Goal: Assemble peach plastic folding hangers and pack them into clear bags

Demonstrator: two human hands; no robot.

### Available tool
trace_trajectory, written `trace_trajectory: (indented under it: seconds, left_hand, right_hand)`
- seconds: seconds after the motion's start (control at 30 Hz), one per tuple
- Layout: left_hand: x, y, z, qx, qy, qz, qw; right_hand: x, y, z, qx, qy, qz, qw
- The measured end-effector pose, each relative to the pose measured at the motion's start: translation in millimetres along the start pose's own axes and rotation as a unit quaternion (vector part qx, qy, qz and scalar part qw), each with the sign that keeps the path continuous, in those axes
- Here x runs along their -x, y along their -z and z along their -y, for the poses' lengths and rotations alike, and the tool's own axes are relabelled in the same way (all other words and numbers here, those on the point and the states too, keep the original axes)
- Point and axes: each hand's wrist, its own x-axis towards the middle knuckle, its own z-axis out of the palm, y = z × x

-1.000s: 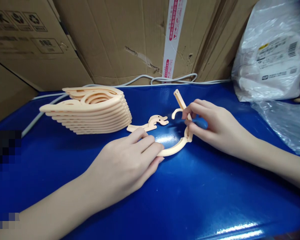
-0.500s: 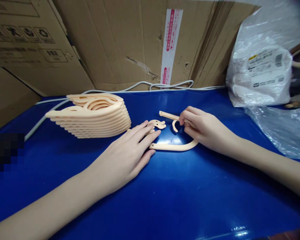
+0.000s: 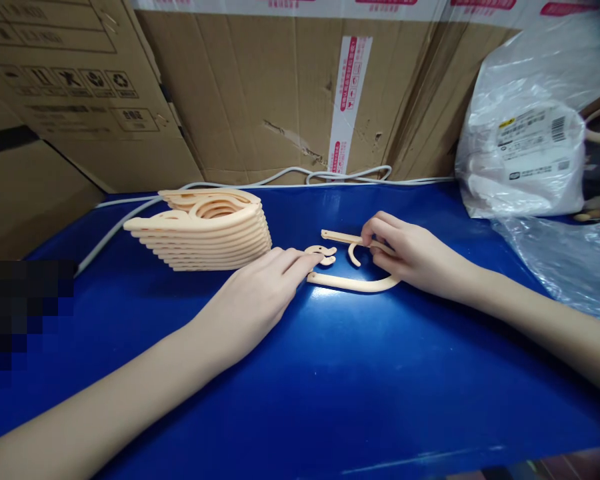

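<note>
A peach plastic hanger (image 3: 353, 284), folded out into curved arms, lies flat on the blue table (image 3: 330, 387). My right hand (image 3: 405, 257) has its fingers closed on the hanger's hook and straight bar. My left hand (image 3: 260, 293) lies flat with fingers stretched out, its fingertips pressing on the hanger's small animal-shaped piece (image 3: 323, 253). To the left stands a stack of several folded peach hangers (image 3: 207, 228).
Cardboard boxes (image 3: 260, 87) line the back of the table, with a grey cable (image 3: 300, 179) running along their foot. A white plastic bag with a label (image 3: 525, 147) and clear plastic wrap (image 3: 565, 263) sit at the right.
The hanger, held up and bent between both hands a second ago, now lies flat on the table. My left hand has flattened out, and the view has shifted slightly.
</note>
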Motion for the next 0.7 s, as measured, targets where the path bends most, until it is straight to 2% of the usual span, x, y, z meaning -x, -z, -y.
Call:
trace_trajectory:
  seconds: [0.17, 0.3, 0.4, 0.57, 0.7]
  left_hand:
    - [1, 3, -3, -0.041, -0.027, -0.024, 0.998]
    - [0, 5, -4, -0.089, -0.034, -0.071, 0.993]
    - [0, 5, -5, -0.087, -0.027, -0.093, 0.991]
    - [-2, 7, -10, -0.057, -0.002, -0.109, 0.992]
    - [-2, 8, -15, -0.034, 0.056, -0.094, 0.993]
  right_hand:
    - [-1, 4, 0, 0.053, 0.01, 0.014, 0.998]
    - [1, 7, 10, 0.094, 0.049, -0.022, 0.994]
    - [5, 5, 24, 0.098, 0.086, -0.043, 0.99]
    - [8, -7, 41, 0.095, 0.124, -0.032, 0.987]
    - [6, -10, 43, 0.105, 0.157, -0.041, 0.981]
